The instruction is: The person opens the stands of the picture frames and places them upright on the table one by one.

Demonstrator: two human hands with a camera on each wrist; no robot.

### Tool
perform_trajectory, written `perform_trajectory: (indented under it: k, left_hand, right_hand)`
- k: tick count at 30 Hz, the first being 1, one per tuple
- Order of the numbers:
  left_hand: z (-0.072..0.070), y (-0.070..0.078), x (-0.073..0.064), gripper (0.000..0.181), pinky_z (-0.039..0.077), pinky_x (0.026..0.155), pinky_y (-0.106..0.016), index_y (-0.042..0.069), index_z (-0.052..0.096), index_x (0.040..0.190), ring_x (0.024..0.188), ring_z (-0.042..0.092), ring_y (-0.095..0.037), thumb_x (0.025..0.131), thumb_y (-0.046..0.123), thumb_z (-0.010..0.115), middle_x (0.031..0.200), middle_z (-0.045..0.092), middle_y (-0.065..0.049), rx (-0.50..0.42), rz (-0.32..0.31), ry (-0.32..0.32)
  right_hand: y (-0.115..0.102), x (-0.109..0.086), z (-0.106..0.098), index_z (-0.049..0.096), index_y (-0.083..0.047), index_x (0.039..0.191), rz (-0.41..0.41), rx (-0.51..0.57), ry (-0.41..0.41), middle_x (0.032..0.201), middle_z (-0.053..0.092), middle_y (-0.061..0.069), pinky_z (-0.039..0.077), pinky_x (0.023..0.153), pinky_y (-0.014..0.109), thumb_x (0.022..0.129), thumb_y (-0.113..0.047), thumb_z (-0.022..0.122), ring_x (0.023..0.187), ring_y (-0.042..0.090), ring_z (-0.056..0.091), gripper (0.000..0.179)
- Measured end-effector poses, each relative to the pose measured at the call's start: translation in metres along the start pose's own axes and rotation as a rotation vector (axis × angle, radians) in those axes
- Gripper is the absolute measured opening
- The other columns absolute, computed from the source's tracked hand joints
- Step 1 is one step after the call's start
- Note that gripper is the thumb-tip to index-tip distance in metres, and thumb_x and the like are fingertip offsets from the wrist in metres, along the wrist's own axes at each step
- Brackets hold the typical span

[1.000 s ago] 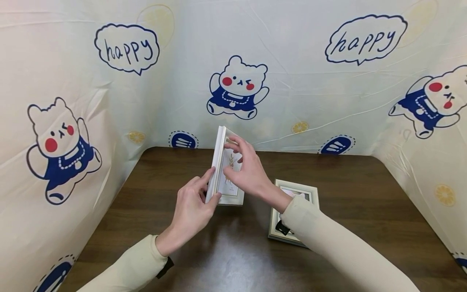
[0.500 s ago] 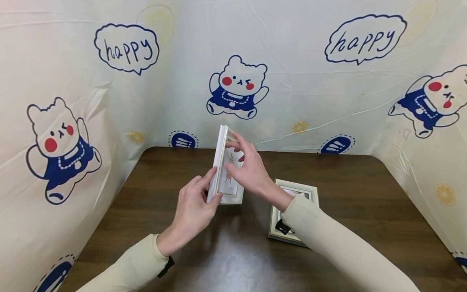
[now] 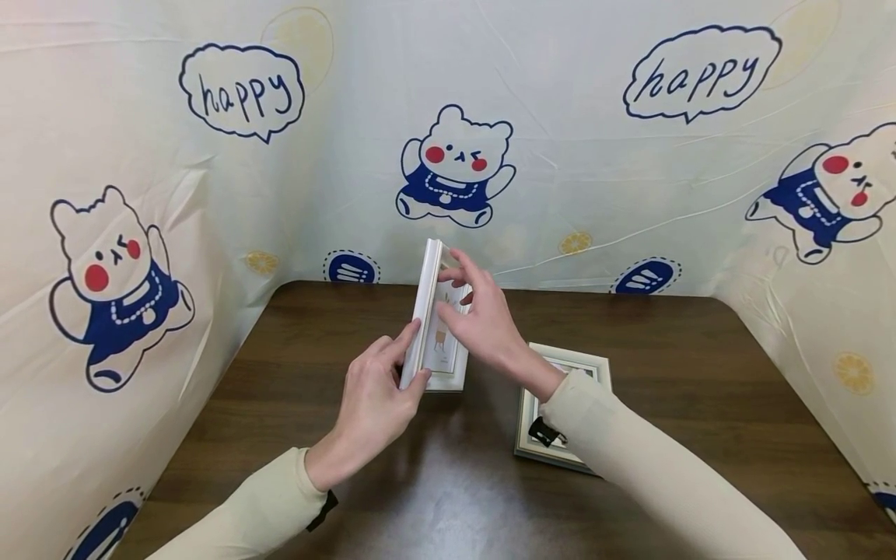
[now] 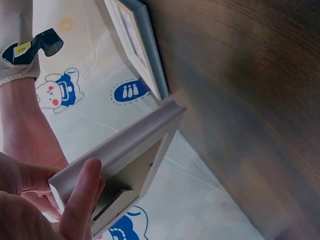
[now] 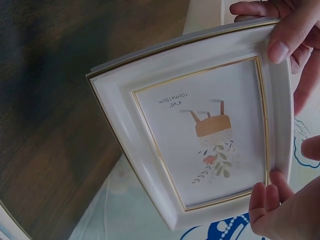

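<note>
A white picture frame [image 3: 448, 382] with gold trim stands tilted above the table. Behind its gold inner edge lies a print of a plant in a pot, marked 4"x6" [image 5: 215, 125]. My left hand [image 3: 374, 397] grips the near left side, thumb on the front border and fingers behind; in the left wrist view the frame's back [image 4: 125, 185] shows a dark stand flap. Over the front of the frame is my right hand [image 3: 486, 323], with loosely bent fingers [image 5: 257, 200] at the border and the thumb held apart from them.
A second cream frame [image 3: 528, 447] with a greyish outer edge lies on the brown wooden table [image 3: 336, 327], partly under my right forearm. A printed cloth [image 3: 560, 179] with bears hangs around the back and sides. Small black devices sit at both wrists.
The held frame has shifted slightly to the right, and both hands have moved with it. My right hand has risen a little along its front. The second frame has stayed put.
</note>
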State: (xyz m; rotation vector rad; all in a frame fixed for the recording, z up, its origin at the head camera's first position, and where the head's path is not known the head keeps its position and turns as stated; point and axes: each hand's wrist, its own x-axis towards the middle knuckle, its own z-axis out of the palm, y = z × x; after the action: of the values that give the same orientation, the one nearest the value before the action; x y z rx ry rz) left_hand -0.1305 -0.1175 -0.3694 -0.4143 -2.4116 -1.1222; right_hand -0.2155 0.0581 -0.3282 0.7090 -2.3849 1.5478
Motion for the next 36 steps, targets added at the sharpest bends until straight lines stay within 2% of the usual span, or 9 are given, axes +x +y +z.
perform_trajectory:
  k: [4, 10, 18, 28, 36]
  left_hand:
    - [0.001, 0.000, 0.000, 0.069, 0.044, 0.052, -0.028, 0.003, 0.064, 0.144, 0.060, 0.048, -0.010, 0.079, -0.001, 0.088, 0.081, 0.054, -0.001, 0.022, 0.013, 0.004]
    - [0.003, 0.002, -0.001, 0.068, 0.043, 0.053, -0.028, 0.002, 0.064, 0.143, 0.062, 0.047, -0.010, 0.079, -0.001, 0.088, 0.081, 0.055, -0.001, 0.037, 0.034, 0.013]
    - [0.005, 0.003, -0.003, 0.069, 0.043, 0.054, -0.028, 0.002, 0.063, 0.145, 0.063, 0.047, -0.011, 0.081, 0.001, 0.087, 0.084, 0.056, -0.003, 0.054, 0.051, 0.009]
    - [0.007, 0.005, -0.004, 0.068, 0.040, 0.055, -0.029, 0.002, 0.063, 0.144, 0.065, 0.045, -0.013, 0.080, 0.003, 0.087, 0.083, 0.055, -0.004, 0.092, 0.100, 0.025]
    - [0.009, 0.007, -0.006, 0.069, 0.044, 0.057, -0.032, 0.001, 0.064, 0.143, 0.068, 0.051, -0.018, 0.079, 0.002, 0.088, 0.085, 0.057, -0.005, 0.112, 0.133, 0.043]
  right_hand:
    - [-0.001, 0.001, -0.002, 0.041, -0.002, 0.158, 0.002, -0.003, 0.005, 0.128, 0.069, 0.008, 0.049, 0.092, 0.049, 0.094, -0.006, 0.069, 0.115, 0.031, 0.053, 0.070]
    - [-0.002, 0.002, -0.003, 0.041, -0.003, 0.158, 0.007, -0.001, 0.012, 0.123, 0.068, 0.008, 0.048, 0.094, 0.055, 0.094, -0.007, 0.068, 0.113, 0.028, 0.052, 0.069]
    - [-0.002, 0.006, -0.003, 0.041, -0.004, 0.159, 0.022, -0.023, 0.015, 0.115, 0.068, 0.004, 0.047, 0.092, 0.040, 0.095, -0.010, 0.068, 0.112, 0.023, 0.052, 0.070]
    - [-0.003, 0.009, -0.007, 0.038, -0.004, 0.160, 0.027, -0.033, 0.004, 0.108, 0.063, 0.005, 0.046, 0.089, 0.041, 0.096, -0.016, 0.069, 0.104, 0.025, 0.052, 0.072]
    - [-0.003, 0.010, -0.009, 0.036, -0.006, 0.160, 0.040, -0.028, -0.017, 0.107, 0.060, 0.007, 0.047, 0.084, 0.038, 0.097, -0.017, 0.070, 0.100, 0.023, 0.054, 0.073]
